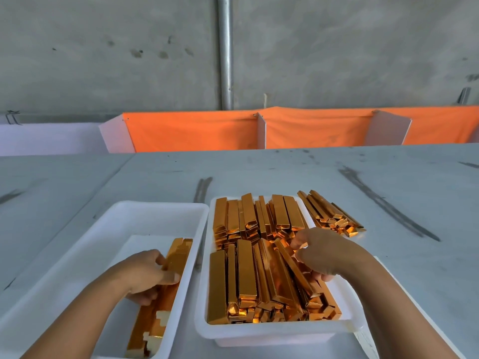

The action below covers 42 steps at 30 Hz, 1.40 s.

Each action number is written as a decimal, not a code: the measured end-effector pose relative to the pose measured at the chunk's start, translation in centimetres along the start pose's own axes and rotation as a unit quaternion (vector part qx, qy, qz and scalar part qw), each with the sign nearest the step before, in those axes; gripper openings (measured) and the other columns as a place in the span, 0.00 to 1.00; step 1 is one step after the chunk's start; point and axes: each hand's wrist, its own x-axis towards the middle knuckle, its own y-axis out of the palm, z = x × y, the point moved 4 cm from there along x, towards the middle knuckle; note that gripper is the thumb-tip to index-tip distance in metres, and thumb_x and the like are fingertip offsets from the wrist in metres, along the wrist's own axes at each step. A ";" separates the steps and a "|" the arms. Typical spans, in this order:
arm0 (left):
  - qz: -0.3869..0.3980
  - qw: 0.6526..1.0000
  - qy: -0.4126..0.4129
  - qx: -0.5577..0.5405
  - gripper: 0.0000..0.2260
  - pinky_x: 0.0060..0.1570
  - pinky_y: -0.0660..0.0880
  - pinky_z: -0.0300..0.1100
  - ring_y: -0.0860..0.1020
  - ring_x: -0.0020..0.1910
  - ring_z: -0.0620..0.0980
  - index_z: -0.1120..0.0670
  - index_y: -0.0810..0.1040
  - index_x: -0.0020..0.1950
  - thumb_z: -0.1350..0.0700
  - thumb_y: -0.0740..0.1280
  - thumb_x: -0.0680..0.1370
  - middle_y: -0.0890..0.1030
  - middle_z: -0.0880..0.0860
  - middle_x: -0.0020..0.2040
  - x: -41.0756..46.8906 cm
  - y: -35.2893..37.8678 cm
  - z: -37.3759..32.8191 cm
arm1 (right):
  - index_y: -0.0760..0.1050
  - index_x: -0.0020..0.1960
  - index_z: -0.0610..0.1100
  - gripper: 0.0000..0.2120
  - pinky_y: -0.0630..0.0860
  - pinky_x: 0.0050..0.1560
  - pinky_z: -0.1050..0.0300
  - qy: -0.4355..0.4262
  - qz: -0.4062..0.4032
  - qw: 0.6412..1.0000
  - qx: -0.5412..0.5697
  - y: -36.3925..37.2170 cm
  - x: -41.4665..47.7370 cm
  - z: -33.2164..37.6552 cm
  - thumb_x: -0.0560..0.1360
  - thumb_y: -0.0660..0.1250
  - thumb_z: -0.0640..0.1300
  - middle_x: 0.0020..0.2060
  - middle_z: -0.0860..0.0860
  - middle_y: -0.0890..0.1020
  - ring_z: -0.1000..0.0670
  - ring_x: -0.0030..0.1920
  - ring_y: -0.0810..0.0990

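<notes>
Transfer step. My left hand [145, 275] grips the stack of flat gold card blanks [178, 255] in the left white plastic tray [116, 211]. My right hand [321, 252], fingers curled, pinches a slanted folded gold card box [293, 263] in the full right white plastic tray [272, 332]. Next move, I'd say: lift it clear without snagging its neighbours.

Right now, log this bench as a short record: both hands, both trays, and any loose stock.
left hand: grips the flat gold blanks
right hand: fingers curl round one of the folded gold boxes
left tray: white, holds the blanks stacked along its right wall
right tray: white, packed with the boxes in two rows
loose pile: more gold boxes on the table, beside the right tray's far corner
backdrop: orange cloth
</notes>
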 end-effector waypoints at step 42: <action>-0.137 0.911 0.106 -0.375 0.08 0.56 0.77 0.61 0.81 0.52 0.59 0.53 0.75 0.51 0.54 0.58 0.83 0.81 0.59 0.52 -1.9 -1.0 -4.2 | 0.73 0.64 0.51 0.13 0.77 0.53 0.55 -0.048 -0.188 0.978 -0.079 -0.7 1.6 0.2 0.83 0.56 0.51 0.55 0.51 0.79 0.50 0.54 0.76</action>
